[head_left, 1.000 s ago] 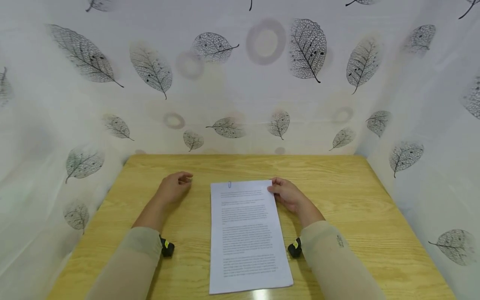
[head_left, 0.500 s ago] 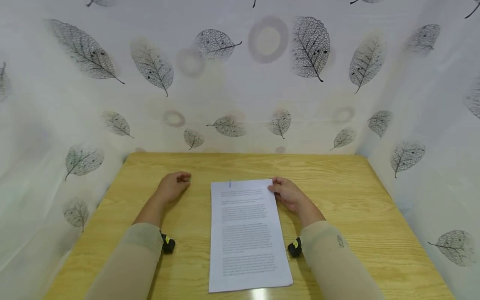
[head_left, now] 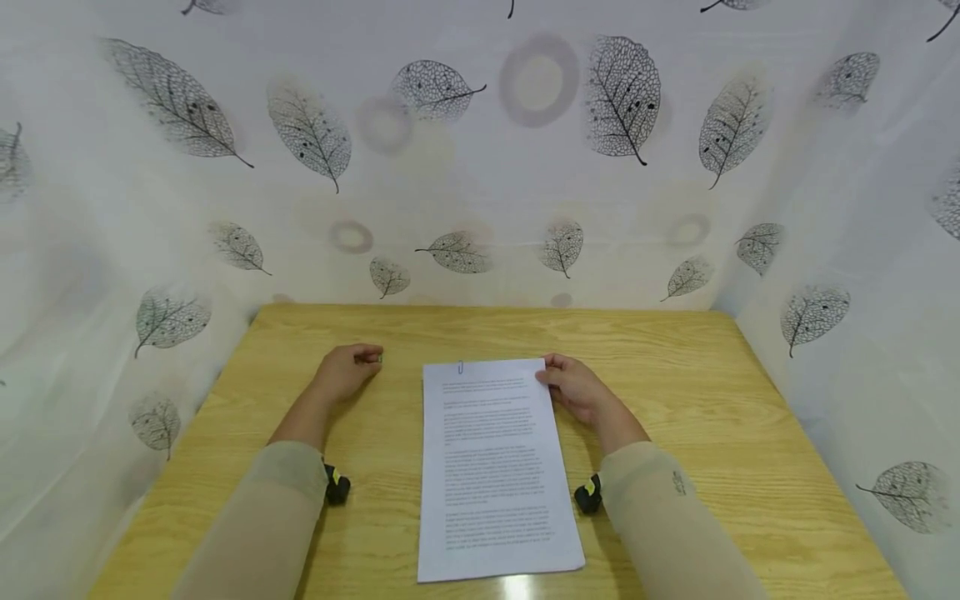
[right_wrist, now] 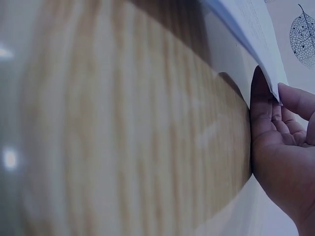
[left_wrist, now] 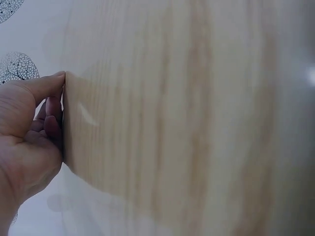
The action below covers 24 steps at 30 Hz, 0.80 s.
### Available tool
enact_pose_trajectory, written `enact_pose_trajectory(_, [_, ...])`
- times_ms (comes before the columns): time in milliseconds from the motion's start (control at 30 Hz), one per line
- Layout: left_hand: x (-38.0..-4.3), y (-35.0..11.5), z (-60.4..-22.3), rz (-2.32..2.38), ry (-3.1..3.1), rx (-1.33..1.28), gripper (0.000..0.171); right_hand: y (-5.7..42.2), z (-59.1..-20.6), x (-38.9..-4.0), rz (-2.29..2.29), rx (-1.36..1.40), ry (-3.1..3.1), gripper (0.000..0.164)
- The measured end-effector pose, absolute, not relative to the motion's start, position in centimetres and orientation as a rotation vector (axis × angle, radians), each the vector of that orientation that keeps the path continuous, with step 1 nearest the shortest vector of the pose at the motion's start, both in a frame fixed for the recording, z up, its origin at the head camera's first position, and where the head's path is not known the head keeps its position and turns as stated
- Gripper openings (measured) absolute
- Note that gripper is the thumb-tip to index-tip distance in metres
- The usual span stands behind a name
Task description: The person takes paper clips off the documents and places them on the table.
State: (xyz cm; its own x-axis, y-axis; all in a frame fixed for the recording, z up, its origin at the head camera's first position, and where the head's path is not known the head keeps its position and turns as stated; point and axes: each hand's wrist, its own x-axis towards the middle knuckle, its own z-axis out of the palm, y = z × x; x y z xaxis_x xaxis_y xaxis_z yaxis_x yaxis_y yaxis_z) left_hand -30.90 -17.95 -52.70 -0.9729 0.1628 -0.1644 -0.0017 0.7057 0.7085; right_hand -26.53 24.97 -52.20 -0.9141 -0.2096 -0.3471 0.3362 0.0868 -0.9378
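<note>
One stack of white paper (head_left: 495,475) sits mid-surface (head_left: 690,375); the print's too blurry to read and I can't count the sheets. One thin wire paper clip (head_left: 461,367) is on its far edge. Two hands, well apart: the right hand (head_left: 581,390) pinches the far right corner, fingers partly hidden underneath. The left hand (head_left: 345,372) has bent fingers, can't tell if they're holding anything. Surface is glossy, yellowish wood grain.
</note>
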Motion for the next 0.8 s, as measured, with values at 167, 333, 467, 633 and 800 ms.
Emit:
enact_pose_trajectory(167, [-30.9, -18.0, -52.7, 1.139, 2.714, 0.137, 0.047, 25.1, -52.3, -26.7, -1.871, 0.141, 1.998, 0.018])
enact_pose_trajectory(333, [-30.7, -18.0, -53.2, 1.191, 2.711, 0.127, 0.047, 25.2, -52.5, -26.7, -1.865, 0.158, 2.001, 0.021])
enact_pose_trajectory(467, [-30.5, -17.9, -53.5, 1.229, 2.706, 0.097, 0.037, 25.2, -52.7, -26.7, -1.866, 0.169, 1.998, 0.022])
enact_pose_trajectory(633, [-30.0, -17.7, -53.0, 1.253, 2.657, 0.044, 0.034, 25.1, -52.6, -26.6, -1.856, 0.146, 1.997, 0.023])
enact_pose_trajectory(800, [-29.0, -16.0, -51.9, 1.368, 2.636, -0.039, 0.033, 25.1, -52.3, -26.3, -1.840, 0.126, 2.022, 0.025])
